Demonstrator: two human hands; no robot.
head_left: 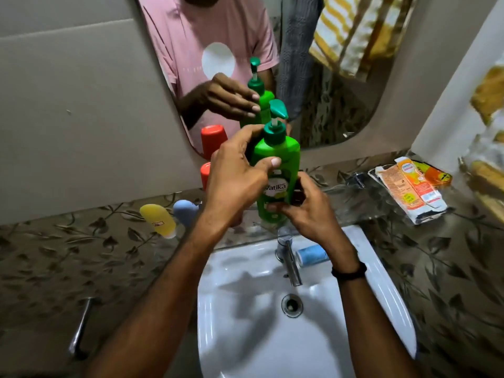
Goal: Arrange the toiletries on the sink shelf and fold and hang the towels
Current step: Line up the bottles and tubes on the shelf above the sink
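Note:
A green pump bottle stands upright over the glass shelf above the sink. My left hand grips its upper body, thumb across the front. My right hand pinches its lower part beside the label. A red-capped bottle stands behind my left hand. A yellow bottle and a blue bottle lie on the shelf's left end. Orange cartons lie on its right end. The mirror reflects a yellow-striped towel and a grey towel.
The white sink with a chrome tap sits below the shelf. A blue-capped item lies on the sink rim beside the tap. A metal bar is fixed to the wall at lower left. Another yellow towel hangs at right.

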